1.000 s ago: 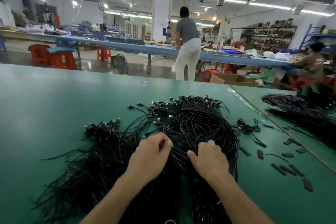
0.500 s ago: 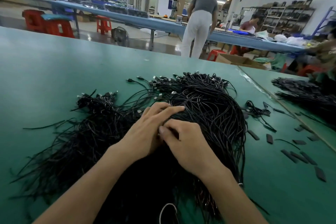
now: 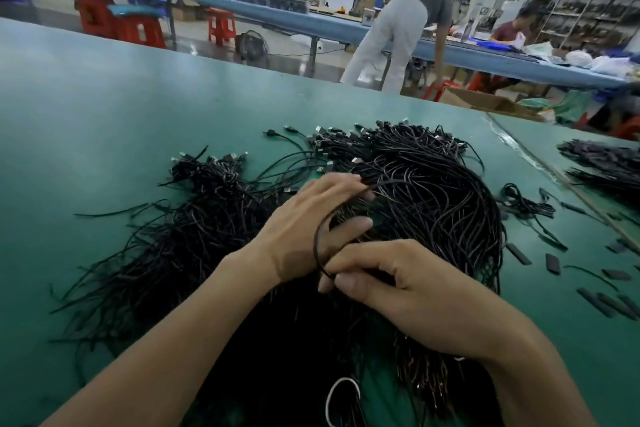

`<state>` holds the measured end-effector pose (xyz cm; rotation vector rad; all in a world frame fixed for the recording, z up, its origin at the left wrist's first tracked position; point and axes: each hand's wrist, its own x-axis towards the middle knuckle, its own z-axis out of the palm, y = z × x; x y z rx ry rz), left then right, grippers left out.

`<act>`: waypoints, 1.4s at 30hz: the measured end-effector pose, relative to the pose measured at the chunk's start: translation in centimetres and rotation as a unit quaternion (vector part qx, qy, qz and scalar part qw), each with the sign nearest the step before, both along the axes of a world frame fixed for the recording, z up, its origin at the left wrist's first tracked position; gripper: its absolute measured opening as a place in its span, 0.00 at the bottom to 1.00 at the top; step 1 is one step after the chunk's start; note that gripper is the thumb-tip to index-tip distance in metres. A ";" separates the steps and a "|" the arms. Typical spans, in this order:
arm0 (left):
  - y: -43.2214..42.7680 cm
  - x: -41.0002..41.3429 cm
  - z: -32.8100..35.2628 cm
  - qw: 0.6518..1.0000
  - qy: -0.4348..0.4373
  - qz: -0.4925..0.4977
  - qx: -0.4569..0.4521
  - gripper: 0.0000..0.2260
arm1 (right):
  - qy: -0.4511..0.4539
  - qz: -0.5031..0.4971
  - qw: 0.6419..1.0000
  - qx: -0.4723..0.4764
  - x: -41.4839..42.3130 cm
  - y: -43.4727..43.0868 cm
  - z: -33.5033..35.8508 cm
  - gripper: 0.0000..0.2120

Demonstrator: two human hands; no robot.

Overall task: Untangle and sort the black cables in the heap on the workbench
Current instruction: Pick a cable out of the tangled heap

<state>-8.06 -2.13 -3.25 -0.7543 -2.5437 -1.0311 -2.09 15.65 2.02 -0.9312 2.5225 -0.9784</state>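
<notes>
Right hand [image 3: 408, 291] pinches a cable loop [image 3: 317, 243], left hand [image 3: 304, 229] flat on heap [image 3: 433, 191], strips [image 3: 517, 253] beside.

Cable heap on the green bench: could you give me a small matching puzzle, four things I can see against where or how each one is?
Things:
1. right hand
2. left hand
3. flat black strips
4. stools

States:
A. red, beyond the bench
B. pinches a looped cable
C. scattered on the bench, right of the heap
D. lies on the heap, fingers straight

Pairs: 1-B, 2-D, 3-C, 4-A
</notes>
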 end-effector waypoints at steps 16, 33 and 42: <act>-0.7 -0.3 1.5 0.932 -0.077 0.068 0.347 0.14 | 0.059 -0.196 0.979 0.019 1.0 1.7 2.2 0.21; 0.8 1.7 1.8 0.963 0.175 0.081 -0.187 0.11 | 0.127 -0.158 0.979 0.001 0.5 -0.4 0.4 0.39; -2.1 0.1 1.7 0.981 0.127 0.138 -0.039 0.19 | 0.206 -0.331 0.910 -0.142 -2.1 2.8 -0.9 0.11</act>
